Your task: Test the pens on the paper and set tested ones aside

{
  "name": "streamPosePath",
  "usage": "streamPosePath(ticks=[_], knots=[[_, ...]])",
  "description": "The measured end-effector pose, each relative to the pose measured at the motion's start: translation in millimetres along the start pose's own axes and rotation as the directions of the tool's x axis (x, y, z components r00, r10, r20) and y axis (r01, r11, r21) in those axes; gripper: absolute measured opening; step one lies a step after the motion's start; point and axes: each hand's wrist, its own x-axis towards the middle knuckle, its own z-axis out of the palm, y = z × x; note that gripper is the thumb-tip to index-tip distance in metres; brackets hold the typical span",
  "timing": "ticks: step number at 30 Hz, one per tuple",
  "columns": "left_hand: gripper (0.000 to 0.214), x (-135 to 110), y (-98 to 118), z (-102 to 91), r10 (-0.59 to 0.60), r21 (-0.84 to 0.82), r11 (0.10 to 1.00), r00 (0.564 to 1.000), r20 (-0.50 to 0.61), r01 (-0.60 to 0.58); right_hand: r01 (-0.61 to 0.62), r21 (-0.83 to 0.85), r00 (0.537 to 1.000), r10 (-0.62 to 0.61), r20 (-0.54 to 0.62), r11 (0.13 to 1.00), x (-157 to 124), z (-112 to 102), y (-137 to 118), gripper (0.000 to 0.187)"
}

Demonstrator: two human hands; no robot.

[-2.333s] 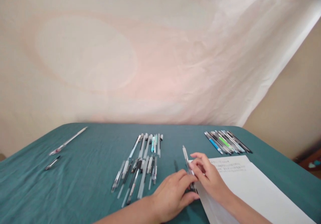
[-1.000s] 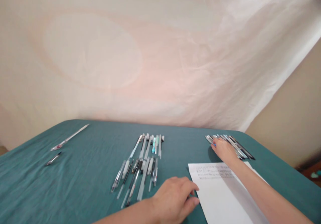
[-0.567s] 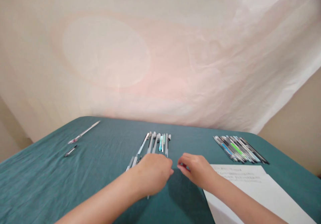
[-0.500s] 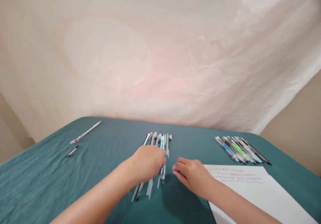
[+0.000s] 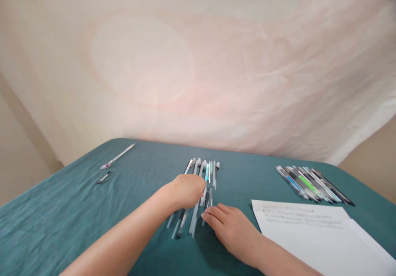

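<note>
A bunch of slim pens, mostly clear and grey with some caps at the far ends, lies lengthwise in the middle of the table. My left hand is closed over them from the left, its fingertips pinched at a pen and mostly hidden behind the hand. Close by on the right, my right hand has its fingers bent together around the near end of a pen. Its thumb is hidden. Among the far ends shows a turquoise-marked pen.
On the right lies a row of pens, with blue and green ones among them. Nearer are white paper sheets with handwriting. A long clear pen and a short dark-tipped piece rest on the green cloth at left.
My right hand has moved left and now touches the pens. My left hand stays over the bunch. The whole view has shifted slightly.
</note>
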Motion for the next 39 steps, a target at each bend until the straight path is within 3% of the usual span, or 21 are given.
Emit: streamPosePath(ticks=[6, 10, 15, 22, 26, 32, 39], knots=[[0.02, 0.9, 6.3, 5.2, -0.005, -0.024, 1.0, 1.0, 0.001, 0.005, -0.06, -0.008, 0.988, 0.059, -0.14, 0.998, -6.4, 5.4, 0.1, 0.016], [0.019, 2.6, 19.1, 8.0, -0.043, -0.021, 0.999, 0.999, 0.003, 0.043, -0.188, 0.079, 0.956, 0.201, -0.215, 0.979, -9.2, 4.1, 2.1, 0.014], [0.022, 6.9, 37.9, 14.7, -0.117, -0.016, 0.993, 0.993, -0.002, 0.117, -0.438, 0.225, 0.878, 0.468, -0.103, 0.87, -9.1, -0.8, 8.0, 0.007], [0.024, 9.9, 42.9, 18.9, -0.143, -0.03, 0.989, 0.989, 0.027, 0.144, -0.581, 0.349, 0.794, 0.606, 0.046, 0.735, -9.6, 2.3, 15.3, 0.014], [0.026, 7.6, 43.8, 19.6, -0.134, -0.044, 0.99, 0.991, 0.015, 0.135, -0.625, 0.383, 0.767, 0.626, 0.139, 0.68, -14.3, -2.0, 21.0, 0.023], [0.021, 8.6, 42.1, 22.8, -0.125, -0.075, 0.989, 0.992, 0.023, 0.126, -0.642, 0.397, 0.763, 0.597, 0.246, 0.656, -20.2, -10.2, 28.0, 0.021], [0.012, 8.3, 41.0, 26.0, -0.125, -0.133, 0.983, 0.991, 0.045, 0.13, -0.648, 0.387, 0.758, 0.604, 0.245, 0.656, -22.2, -11.3, 27.9, 0.02]])
